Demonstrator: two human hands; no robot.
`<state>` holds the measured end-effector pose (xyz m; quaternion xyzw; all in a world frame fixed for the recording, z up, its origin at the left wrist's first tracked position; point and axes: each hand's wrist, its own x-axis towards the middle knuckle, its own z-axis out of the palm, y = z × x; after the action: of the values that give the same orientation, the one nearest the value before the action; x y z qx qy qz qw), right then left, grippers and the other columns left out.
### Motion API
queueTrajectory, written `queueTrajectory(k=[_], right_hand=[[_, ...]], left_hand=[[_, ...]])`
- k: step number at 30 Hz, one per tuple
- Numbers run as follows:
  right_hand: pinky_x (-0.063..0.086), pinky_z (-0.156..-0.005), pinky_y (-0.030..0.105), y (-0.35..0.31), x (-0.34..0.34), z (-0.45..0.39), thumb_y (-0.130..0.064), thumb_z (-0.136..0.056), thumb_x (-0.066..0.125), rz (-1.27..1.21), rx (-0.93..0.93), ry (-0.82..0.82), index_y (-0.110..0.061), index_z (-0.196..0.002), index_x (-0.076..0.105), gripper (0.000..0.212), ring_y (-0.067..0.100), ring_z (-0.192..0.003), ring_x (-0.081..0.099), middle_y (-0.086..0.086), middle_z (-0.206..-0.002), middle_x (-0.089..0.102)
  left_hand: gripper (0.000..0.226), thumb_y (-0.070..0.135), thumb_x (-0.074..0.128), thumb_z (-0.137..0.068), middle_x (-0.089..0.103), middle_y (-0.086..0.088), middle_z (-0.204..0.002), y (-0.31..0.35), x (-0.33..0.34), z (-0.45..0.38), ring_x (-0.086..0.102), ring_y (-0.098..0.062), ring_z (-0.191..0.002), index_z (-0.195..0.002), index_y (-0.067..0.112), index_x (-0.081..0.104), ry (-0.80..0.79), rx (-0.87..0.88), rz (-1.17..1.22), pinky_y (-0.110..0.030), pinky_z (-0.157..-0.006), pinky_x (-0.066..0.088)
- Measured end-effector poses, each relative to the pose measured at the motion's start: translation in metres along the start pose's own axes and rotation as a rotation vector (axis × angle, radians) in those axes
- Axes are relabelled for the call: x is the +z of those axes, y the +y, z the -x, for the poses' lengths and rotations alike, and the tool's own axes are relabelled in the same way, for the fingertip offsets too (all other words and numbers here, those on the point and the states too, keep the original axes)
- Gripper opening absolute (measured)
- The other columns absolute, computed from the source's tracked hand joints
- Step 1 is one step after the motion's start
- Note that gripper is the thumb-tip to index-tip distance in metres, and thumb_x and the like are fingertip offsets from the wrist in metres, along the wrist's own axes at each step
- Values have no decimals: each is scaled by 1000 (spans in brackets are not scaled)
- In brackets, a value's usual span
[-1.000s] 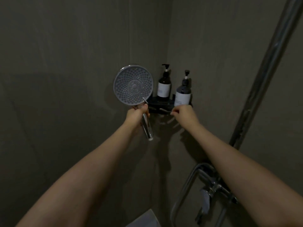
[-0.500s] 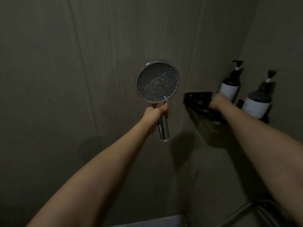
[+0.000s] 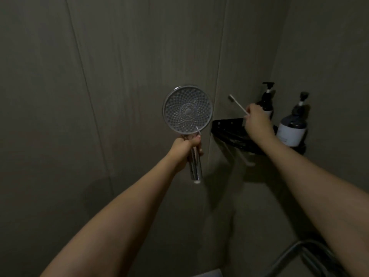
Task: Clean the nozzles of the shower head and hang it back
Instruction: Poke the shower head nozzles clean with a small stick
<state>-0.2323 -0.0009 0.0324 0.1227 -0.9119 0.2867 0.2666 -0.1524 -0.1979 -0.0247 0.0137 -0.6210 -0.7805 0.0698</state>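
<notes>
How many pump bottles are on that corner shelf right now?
2. One dark pump bottle with a pale label stands behind the right hand, partly hidden by it; the other dark pump bottle stands further right on the black corner shelf. Others could be hidden.

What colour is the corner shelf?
Black; the shelf shows in the head view, dimly lit.

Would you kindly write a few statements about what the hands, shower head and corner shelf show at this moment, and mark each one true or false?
1. The left hand grips the shower head by its chrome handle. True.
2. The nozzle face is turned to the wall. False: it faces the camera.
3. The right hand holds a thin white brush. True.
4. The brush touches the nozzles. False: it is held apart, to the right of the head.
5. Three pump bottles stand on the black corner shelf. False: two are visible.
</notes>
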Motion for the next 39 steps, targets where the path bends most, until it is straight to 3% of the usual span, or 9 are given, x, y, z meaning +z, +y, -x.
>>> queueTrajectory(k=[6,10,14,18,22,24,29,34,39], right_hand=[[36,-66,29,-40,-32,38,-13,-95,47,-199,55,-1,-10,-92,39,10,24,-82,53,11,-91,54],[35,-63,31,-58,-54,76,-26,-98,40,20,-14,-65,-4,-84,59,32,28,-78,55,15,-83,60],[36,-59,29,-76,-62,109,-32,-97,41,265,-75,-143,-14,-80,58,30,20,-68,51,3,-74,54],[47,-64,34,-86,-62,123,-28,-93,48,357,-49,-201,-10,-89,65,25,23,-73,57,8,-80,62],[40,-57,29,-74,-87,112,-22,-91,51,145,231,144,0,-89,68,27,26,-67,57,16,-80,65],[32,-53,26,-79,-100,114,-23,-92,51,118,198,195,-3,-83,66,27,22,-59,49,13,-72,60],[29,-47,22,-108,-78,142,-30,-96,43,483,-61,-196,-18,-89,58,20,17,-67,50,-1,-73,50],[54,-63,38,-80,-97,120,-26,-95,45,230,311,114,-6,-92,66,30,26,-71,62,10,-79,64],[33,-50,24,-112,-77,148,-29,-97,41,489,-105,-123,-13,-96,59,24,19,-65,49,3,-75,52]], left_hand=[[24,-4,49,-85,40,-5,-51,-3,18,17,42,-10,-36,-66,10,45,-131,-66,-75,-20,-38,39],[30,2,58,-85,39,0,-41,-11,25,35,36,-10,-32,-61,13,44,-255,-121,-203,-17,-35,33],[30,5,58,-87,37,2,-42,-17,35,52,34,-8,-30,-63,15,43,-355,-157,-213,-15,-34,31],[28,-1,54,-85,39,2,-38,-15,40,66,36,-9,-28,-63,13,44,-365,-140,-207,-15,-34,34],[28,-1,55,-83,40,1,-38,-12,38,78,36,-9,-29,-61,13,45,-377,-154,-240,-15,-34,34],[28,-2,55,-83,40,-1,-41,-12,36,82,36,-8,-29,-61,12,44,-384,-157,-248,-15,-34,34],[27,-4,54,-83,40,1,-37,-9,37,83,36,-9,-27,-62,11,43,-425,-134,-254,-15,-33,34],[22,-2,54,-83,42,3,-37,-10,35,85,37,-8,-29,-68,11,46,-432,-168,-263,-16,-33,35],[26,-3,54,-83,40,3,-36,-11,37,84,35,-7,-27,-65,12,44,-440,-160,-253,-15,-33,33]])
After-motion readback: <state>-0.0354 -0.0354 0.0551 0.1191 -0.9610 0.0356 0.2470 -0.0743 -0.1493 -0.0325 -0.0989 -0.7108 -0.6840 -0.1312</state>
